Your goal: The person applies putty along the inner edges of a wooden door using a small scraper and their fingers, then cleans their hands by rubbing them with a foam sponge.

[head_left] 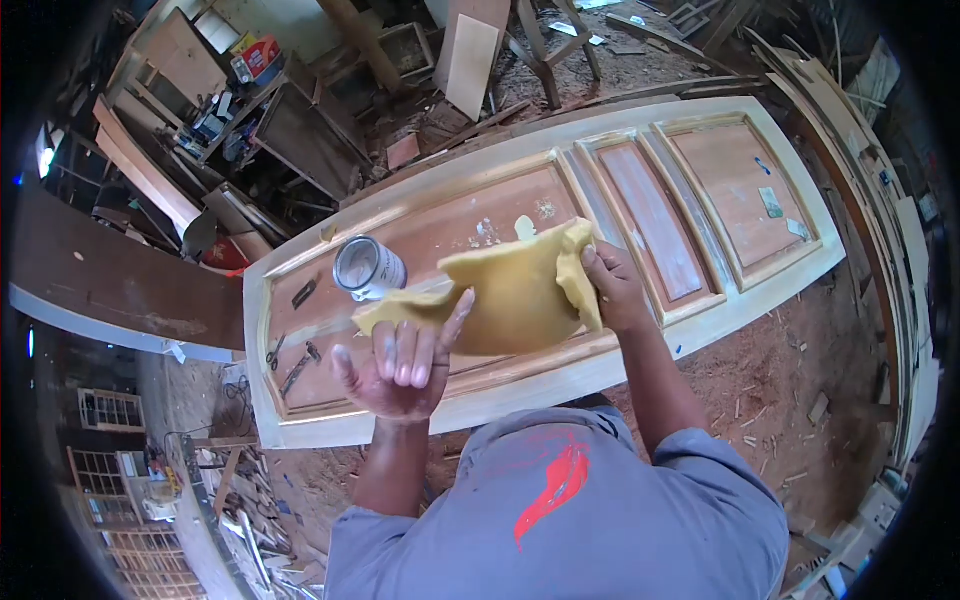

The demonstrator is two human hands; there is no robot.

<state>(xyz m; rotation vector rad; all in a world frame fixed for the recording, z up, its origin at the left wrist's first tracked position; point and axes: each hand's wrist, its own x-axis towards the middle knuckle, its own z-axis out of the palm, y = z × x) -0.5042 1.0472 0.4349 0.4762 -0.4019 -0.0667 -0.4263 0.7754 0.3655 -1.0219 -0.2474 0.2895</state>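
In my right hand (615, 285) is a bent yellow sheet (510, 305) with ragged, torn-looking edges, gripped at its right end between thumb and fingers. My left hand (405, 370) is turned palm up near the sheet's left part, its thumb and one outer finger spread and the middle fingers half curled. That outer finger overlaps the sheet's lower edge in this view. Beneath both hands lies a pale wooden panelled door (590, 385). An open metal can (368, 268) stands on it, just beyond my left hand.
A hammer (300, 370), scissors (275, 350) and a small dark tool (303, 292) lie on the door's left end. Small green paper pieces (770, 202) rest at its right. Long boards (890, 230) line the right side; scrap wood and sawdust cover the floor (790, 400).
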